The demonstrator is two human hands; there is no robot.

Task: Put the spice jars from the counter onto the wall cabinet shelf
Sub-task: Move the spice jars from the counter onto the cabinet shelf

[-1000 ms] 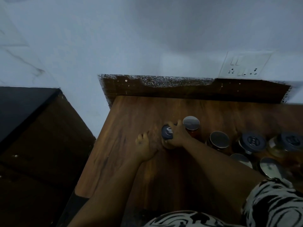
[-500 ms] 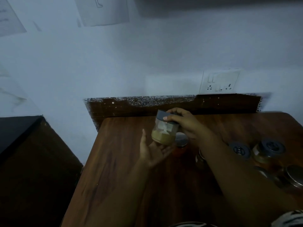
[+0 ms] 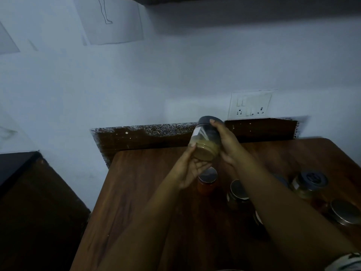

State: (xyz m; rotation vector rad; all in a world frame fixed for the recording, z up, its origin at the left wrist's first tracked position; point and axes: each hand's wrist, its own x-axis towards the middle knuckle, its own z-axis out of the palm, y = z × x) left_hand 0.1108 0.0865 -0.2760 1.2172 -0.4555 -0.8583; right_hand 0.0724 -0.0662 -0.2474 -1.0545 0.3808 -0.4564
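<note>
A clear spice jar (image 3: 205, 142) with a dark lid and tan powder is lifted above the wooden counter (image 3: 136, 202), tilted to the right. My right hand (image 3: 227, 142) grips its right side and lid. My left hand (image 3: 192, 169) cups its base from below with the thumb on the jar's left side. Several other spice jars stand on the counter: a red-filled one (image 3: 207, 180) just under my left hand, a dark one (image 3: 237, 193) beside it, and a dark-lidded one (image 3: 309, 182) at the right.
A dark edge of the wall cabinet (image 3: 185, 0) shows at the top. A switch and socket plate (image 3: 251, 104) sits on the wall behind the counter. A dark lower surface (image 3: 29, 202) lies to the left. Another metal-lidded jar (image 3: 344, 212) stands at the far right.
My right hand lifted the tan-powder jar off the counter and raised it higher; my left hand came up under its base. The view tilted upward toward the wall.
</note>
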